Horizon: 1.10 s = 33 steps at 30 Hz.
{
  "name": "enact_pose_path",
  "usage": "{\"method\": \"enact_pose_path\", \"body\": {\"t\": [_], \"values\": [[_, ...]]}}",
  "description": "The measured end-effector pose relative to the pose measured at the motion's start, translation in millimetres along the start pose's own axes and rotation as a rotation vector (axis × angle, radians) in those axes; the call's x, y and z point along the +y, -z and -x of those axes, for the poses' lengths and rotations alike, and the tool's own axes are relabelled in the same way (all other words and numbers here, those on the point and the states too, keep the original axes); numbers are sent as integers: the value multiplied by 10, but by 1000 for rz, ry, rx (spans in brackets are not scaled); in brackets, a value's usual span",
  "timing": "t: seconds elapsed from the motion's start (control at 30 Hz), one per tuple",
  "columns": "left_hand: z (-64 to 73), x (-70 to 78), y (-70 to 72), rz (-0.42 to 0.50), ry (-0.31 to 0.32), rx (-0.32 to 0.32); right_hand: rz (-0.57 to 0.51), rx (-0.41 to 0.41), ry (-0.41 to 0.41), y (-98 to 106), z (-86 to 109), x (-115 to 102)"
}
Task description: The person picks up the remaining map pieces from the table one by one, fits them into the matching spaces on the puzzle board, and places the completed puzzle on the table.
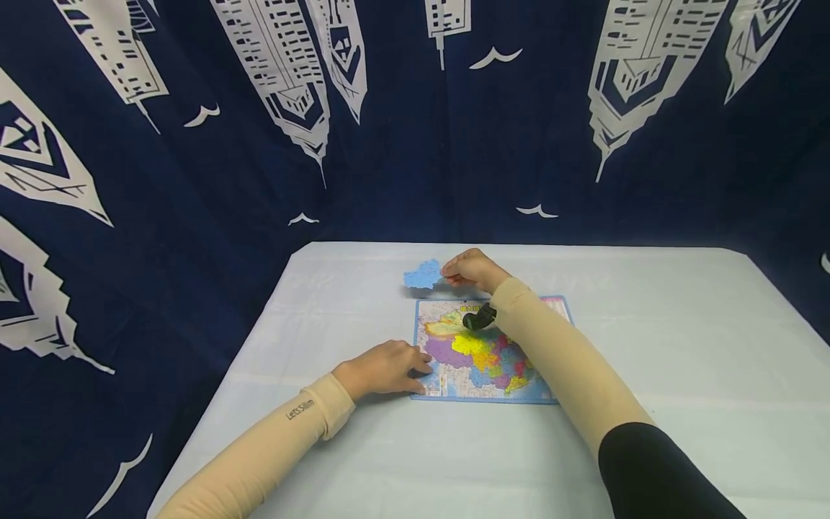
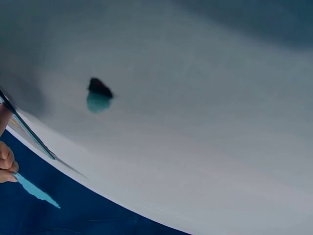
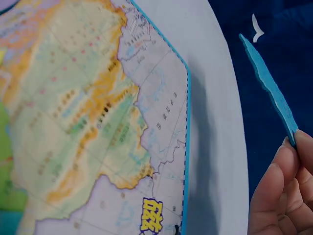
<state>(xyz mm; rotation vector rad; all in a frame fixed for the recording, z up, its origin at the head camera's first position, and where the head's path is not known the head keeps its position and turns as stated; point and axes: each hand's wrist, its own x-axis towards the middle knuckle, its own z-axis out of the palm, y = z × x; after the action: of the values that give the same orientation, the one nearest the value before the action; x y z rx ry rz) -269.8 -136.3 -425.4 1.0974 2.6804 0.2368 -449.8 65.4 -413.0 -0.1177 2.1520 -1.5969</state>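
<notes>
A map puzzle board (image 1: 447, 371) with a blue rim lies on the table, its regions printed in several colours. Over its left edge rests my left hand (image 1: 385, 367), thumb and fingers spread on the border. Beyond the far edge, my right hand (image 1: 476, 268) pinches a light blue map puzzle piece (image 1: 423, 274) by its right end, held above the table. The right wrist view shows that piece (image 3: 271, 88) nearly edge-on between thumb and fingers of the right hand (image 3: 281, 196). My right forearm covers the board's right part.
The white table (image 1: 681, 346) extends around the board. A navy curtain (image 1: 415, 166) with white building prints hangs behind it. A black curved object (image 1: 478, 317) sits under my right wrist. In the left wrist view a blurred dark and teal spot (image 2: 99, 95) shows; its kind is unclear.
</notes>
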Motion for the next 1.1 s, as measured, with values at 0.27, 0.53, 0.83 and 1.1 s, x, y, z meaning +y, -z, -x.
{"method": "enact_pose_path", "body": {"t": [0.27,0.53,0.83,1.1], "values": [[17,3,-11,8,-4,2,8,-23,46,7,127,-50],[13,0,-8,15,-8,2,-44,-18,86,16,259,-93],[20,-2,-2,7,-2,7,-139,1,136,3,407,-92],[25,-12,-1,19,-3,9,-173,7,147,15,557,-112]]}}
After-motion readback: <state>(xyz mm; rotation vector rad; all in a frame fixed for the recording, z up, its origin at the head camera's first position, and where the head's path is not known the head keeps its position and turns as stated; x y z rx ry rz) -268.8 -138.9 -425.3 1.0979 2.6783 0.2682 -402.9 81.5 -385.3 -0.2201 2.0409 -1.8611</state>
